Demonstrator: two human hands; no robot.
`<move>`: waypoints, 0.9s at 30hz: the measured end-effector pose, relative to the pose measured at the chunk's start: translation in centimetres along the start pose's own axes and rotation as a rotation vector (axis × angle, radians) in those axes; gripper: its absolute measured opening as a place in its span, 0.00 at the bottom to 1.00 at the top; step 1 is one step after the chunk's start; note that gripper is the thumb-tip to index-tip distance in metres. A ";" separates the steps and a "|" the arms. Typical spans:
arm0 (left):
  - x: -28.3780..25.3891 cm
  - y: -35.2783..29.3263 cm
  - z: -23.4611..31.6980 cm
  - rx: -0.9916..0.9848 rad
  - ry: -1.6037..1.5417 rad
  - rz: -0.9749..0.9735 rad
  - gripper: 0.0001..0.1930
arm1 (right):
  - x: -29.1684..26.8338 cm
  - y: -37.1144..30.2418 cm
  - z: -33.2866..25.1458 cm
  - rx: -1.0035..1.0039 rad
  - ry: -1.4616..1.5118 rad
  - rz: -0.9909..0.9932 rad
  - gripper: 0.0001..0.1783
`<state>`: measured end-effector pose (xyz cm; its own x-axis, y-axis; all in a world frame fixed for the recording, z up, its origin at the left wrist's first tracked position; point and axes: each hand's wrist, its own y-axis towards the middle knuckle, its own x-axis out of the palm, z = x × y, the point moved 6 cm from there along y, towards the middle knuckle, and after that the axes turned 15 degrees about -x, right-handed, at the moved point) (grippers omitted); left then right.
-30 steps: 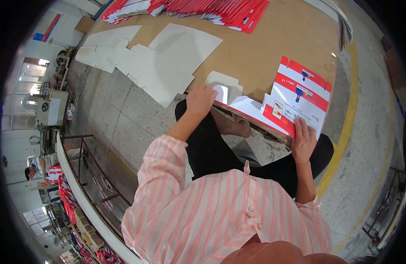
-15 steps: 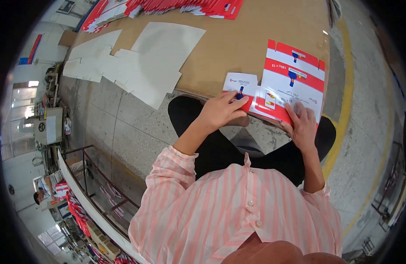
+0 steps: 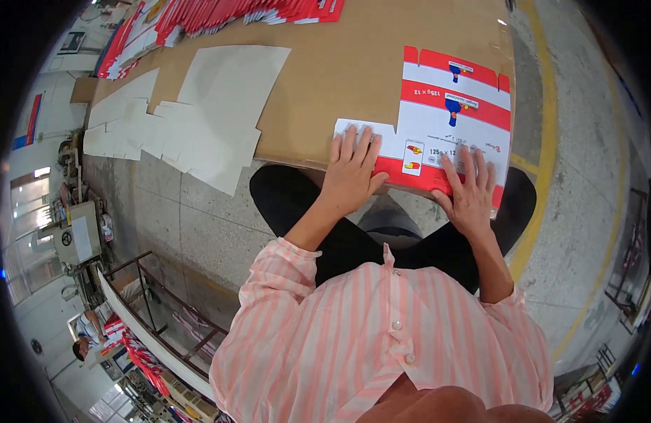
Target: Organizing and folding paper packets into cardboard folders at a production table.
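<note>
Moved: since the earlier frame both hands have come down flat onto the carton blank; the left one had been curled at its white flap, and now the blank lies spread and square on the board.
Work surface: I see a big brown cardboard sheet (image 3: 325,77) on the concrete floor, serving as a bench. Its near edge sits just ahead of the crossed legs, so the blank stays within easy reach.
Carton blank (image 3: 452,134): flat, unfolded, red and white bands, on the near right corner of the brown sheet. Small blue graphics on the far panels, small red-and-yellow mark near the middle. One white flap sticks out to the left.
Left hand (image 3: 352,168): fingers spread wide, palm down on the white flap, gripping nothing. I judge it is pinning the flap flat.
Right hand (image 3: 472,187): also open and flat, on the near red band at the blank's right end. Pressing, not holding.
White sheets (image 3: 198,113): loose plain die-cut pieces overlapping, left of the blank, partly off the brown sheet onto the floor. Well apart from the hands.
Red stack (image 3: 219,14): fanned row of more red and white blanks along the far edge.
Floor line (image 3: 544,141): yellow painted stripe, right of the sheet.
</note>
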<state>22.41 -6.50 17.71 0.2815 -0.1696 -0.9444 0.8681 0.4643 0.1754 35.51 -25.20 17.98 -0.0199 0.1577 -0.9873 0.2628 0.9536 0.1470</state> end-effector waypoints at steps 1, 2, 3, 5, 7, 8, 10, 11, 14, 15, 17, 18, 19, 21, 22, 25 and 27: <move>-0.1 0.1 0.2 -0.001 -0.002 -0.007 0.30 | 0.0 0.1 0.1 0.002 0.003 -0.006 0.35; -0.4 0.4 0.5 0.012 0.021 0.011 0.28 | 0.0 0.2 0.2 0.008 0.002 -0.032 0.35; -0.9 0.7 0.8 0.028 0.045 0.033 0.26 | 0.0 0.2 0.2 0.014 -0.001 -0.055 0.35; -1.7 2.2 1.2 0.007 0.019 -0.023 0.25 | -0.9 0.1 0.1 0.000 0.007 -0.013 0.34; -1.9 3.5 0.9 -0.007 0.003 -0.050 0.23 | -1.6 0.0 -0.1 -0.020 0.124 0.159 0.30; -1.3 3.9 0.7 0.002 0.022 -0.104 0.23 | -2.0 -0.9 -0.5 -0.026 0.235 0.281 0.28; -1.0 4.7 0.6 0.052 0.049 -0.121 0.23 | -2.5 -3.0 -3.5 -0.172 0.487 0.457 0.23; -1.7 4.6 0.9 0.057 0.064 -0.094 0.23 | -1.9 -3.6 -5.1 -0.103 0.841 0.473 0.21; -0.9 3.1 3.4 -0.002 -0.085 -0.463 0.24 | 2.9 -5.5 -7.7 0.781 1.937 0.132 0.18; -1.2 2.1 4.4 0.026 -0.129 -0.524 0.26 | 3.7 -5.8 -7.6 0.902 2.022 0.314 0.18; -2.2 1.0 3.8 0.016 -0.344 -0.368 0.26 | 3.8 -5.3 -5.4 0.883 1.923 0.553 0.18; -3.5 0.9 3.1 0.014 -0.566 -0.226 0.26 | 3.2 -4.9 -3.6 0.807 1.811 0.461 0.18; -4.4 0.8 0.9 -0.082 -0.533 -0.150 0.25 | 2.0 -3.5 -1.8 0.755 1.794 0.383 0.19; -7.5 0.6 -5.0 -0.288 -0.444 -0.075 0.25 | -3.2 0.3 2.8 0.608 1.632 0.111 0.26; -9.3 0.8 -8.0 -0.326 -0.481 0.000 0.24 | -5.3 2.4 5.6 0.499 1.518 0.164 0.29; -11.1 -1.9 -18.5 -0.455 -0.017 0.146 0.34 | -5.9 7.6 15.4 0.453 1.018 0.071 0.33; -10.8 -4.4 -22.6 -0.570 0.183 0.093 0.41 | -5.2 12.5 19.8 0.398 1.051 0.048 0.30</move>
<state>6.27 12.90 20.86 0.2269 0.0223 -0.9737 0.4734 0.8712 0.1303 57.95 -19.20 23.77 -0.7553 0.5091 -0.4127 0.5705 0.8207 -0.0316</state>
